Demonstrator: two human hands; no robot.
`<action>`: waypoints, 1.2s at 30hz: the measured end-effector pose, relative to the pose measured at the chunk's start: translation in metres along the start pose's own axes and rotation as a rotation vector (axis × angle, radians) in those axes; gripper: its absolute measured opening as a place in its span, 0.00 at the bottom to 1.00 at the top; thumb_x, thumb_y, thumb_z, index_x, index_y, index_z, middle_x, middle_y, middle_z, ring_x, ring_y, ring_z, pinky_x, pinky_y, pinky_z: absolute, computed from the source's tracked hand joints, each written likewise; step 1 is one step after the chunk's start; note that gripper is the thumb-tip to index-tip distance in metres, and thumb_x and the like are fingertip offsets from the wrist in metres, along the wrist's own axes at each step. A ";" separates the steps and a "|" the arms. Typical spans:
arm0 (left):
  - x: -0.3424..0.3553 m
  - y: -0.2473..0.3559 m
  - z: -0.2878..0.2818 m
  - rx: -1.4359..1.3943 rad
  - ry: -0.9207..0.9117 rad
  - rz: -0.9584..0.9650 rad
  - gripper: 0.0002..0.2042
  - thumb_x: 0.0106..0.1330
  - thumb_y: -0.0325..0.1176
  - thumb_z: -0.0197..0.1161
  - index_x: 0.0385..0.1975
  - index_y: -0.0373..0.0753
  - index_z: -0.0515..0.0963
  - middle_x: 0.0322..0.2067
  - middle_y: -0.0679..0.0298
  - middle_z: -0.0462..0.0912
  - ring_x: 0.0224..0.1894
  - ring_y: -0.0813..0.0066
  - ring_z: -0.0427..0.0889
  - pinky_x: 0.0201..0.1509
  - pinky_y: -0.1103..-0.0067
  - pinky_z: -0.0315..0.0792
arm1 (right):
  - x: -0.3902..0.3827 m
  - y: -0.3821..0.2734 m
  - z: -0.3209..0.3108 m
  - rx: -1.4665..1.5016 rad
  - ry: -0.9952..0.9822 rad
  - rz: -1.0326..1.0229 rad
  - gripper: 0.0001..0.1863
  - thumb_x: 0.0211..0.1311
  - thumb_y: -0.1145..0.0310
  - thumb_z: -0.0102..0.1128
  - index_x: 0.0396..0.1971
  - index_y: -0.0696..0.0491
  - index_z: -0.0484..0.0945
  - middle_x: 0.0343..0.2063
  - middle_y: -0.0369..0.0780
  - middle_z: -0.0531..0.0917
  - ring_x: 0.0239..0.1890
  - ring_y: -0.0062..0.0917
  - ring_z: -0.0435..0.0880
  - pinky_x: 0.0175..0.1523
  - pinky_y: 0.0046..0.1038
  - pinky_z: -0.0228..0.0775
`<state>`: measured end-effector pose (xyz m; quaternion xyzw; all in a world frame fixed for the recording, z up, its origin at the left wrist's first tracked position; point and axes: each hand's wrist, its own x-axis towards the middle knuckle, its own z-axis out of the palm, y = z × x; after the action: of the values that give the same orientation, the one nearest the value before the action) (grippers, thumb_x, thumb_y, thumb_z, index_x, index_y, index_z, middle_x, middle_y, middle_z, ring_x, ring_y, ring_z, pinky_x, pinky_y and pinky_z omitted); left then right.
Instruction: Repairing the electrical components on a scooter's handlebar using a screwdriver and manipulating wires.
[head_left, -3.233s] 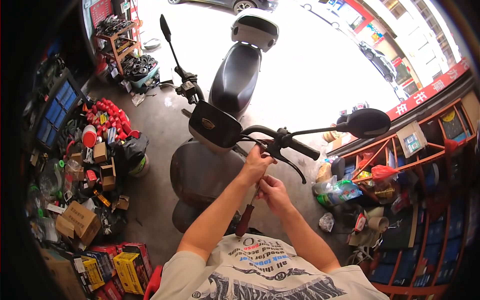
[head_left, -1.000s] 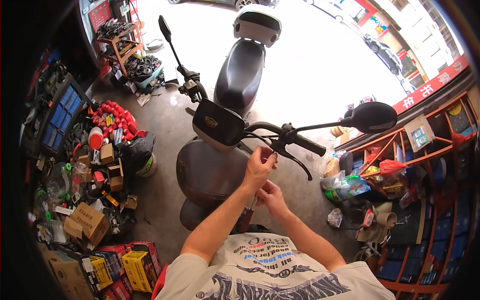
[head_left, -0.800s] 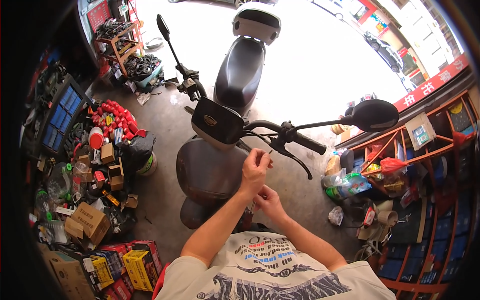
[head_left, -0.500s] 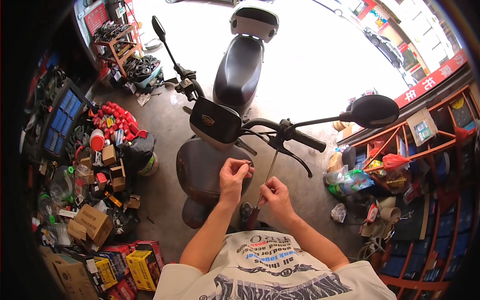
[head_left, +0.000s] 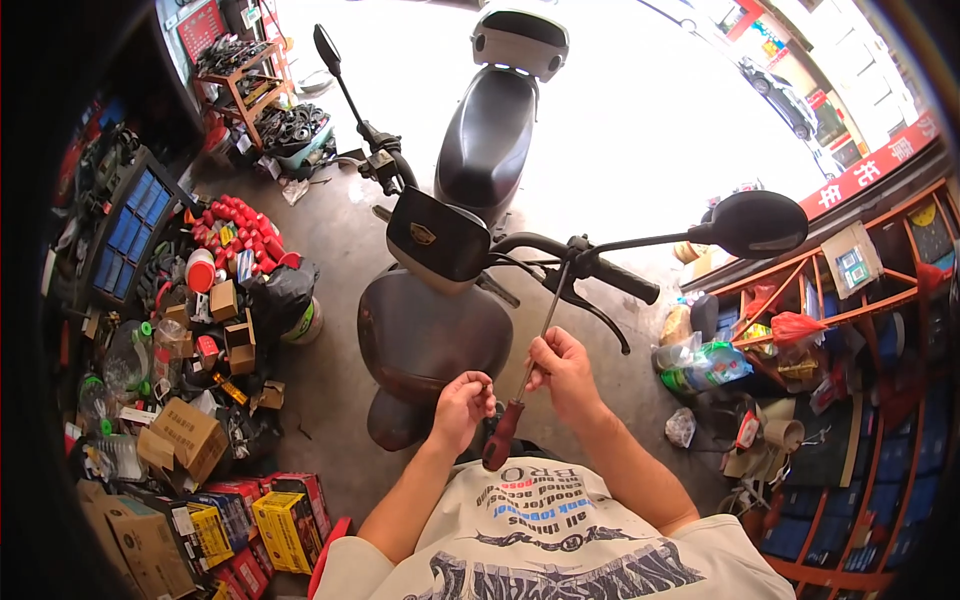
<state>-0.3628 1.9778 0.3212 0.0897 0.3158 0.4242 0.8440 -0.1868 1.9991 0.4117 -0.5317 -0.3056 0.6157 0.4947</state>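
Note:
Slanting from the right handlebar clamp to my shirt is a long screwdriver [head_left: 503, 437] with a dark red handle. My right hand [head_left: 562, 368] pinches its thin metal shaft, and the tip meets the handlebar [head_left: 580, 263] beside the brake lever [head_left: 606, 327]. Just left of the screwdriver handle, my left hand [head_left: 463, 405] is closed with fingertips pressed together; whatever they hold is too small to make out. Beyond both hands stands the electric scooter, with its dark front panel [head_left: 435, 325], black headlight cover [head_left: 438, 232] and black seat [head_left: 486, 140].
Boxes [head_left: 185, 435], plastic bottles [head_left: 125, 355] and red containers [head_left: 240, 228] crowd the left side. An orange metal shelf [head_left: 800, 275] with bags lines the right. The scooter's right mirror [head_left: 760, 224] sticks out beyond the handlebar.
My left hand has come down and back from near the front panel to beside the screwdriver handle. My right hand has shifted slightly up along the shaft. The view has shifted a little.

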 end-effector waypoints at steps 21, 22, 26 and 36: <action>-0.025 -0.005 -0.005 0.054 -0.046 -0.111 0.07 0.65 0.25 0.49 0.36 0.35 0.74 0.31 0.66 0.79 0.29 0.82 0.77 0.32 0.85 0.72 | 0.006 0.000 0.004 0.120 -0.084 0.020 0.09 0.70 0.65 0.53 0.33 0.55 0.72 0.27 0.38 0.79 0.19 0.14 0.76 0.29 0.21 0.77; -0.026 -0.002 -0.006 0.073 -0.077 -0.119 0.07 0.65 0.25 0.49 0.37 0.35 0.74 0.32 0.67 0.79 0.29 0.83 0.77 0.34 0.85 0.72 | 0.007 0.000 0.005 0.120 -0.087 0.021 0.09 0.70 0.65 0.53 0.33 0.55 0.72 0.27 0.38 0.79 0.19 0.14 0.76 0.29 0.21 0.77; -0.036 -0.001 0.001 0.136 0.048 -0.105 0.07 0.66 0.27 0.48 0.37 0.36 0.75 0.32 0.67 0.79 0.31 0.83 0.77 0.36 0.85 0.72 | 0.010 0.004 0.004 0.156 -0.073 0.029 0.09 0.69 0.65 0.54 0.33 0.55 0.71 0.26 0.39 0.79 0.18 0.14 0.76 0.27 0.20 0.76; -0.083 0.007 0.005 0.402 -0.002 -0.122 0.16 0.73 0.45 0.49 0.41 0.37 0.75 0.28 0.71 0.76 0.24 0.91 0.66 0.24 0.90 0.57 | 0.013 0.009 0.004 0.188 -0.001 0.001 0.10 0.66 0.67 0.59 0.27 0.52 0.68 0.21 0.38 0.78 0.16 0.15 0.74 0.23 0.19 0.74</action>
<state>-0.4010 1.9182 0.3656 0.2374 0.3981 0.3007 0.8335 -0.1926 2.0085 0.3998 -0.4828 -0.2466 0.6421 0.5419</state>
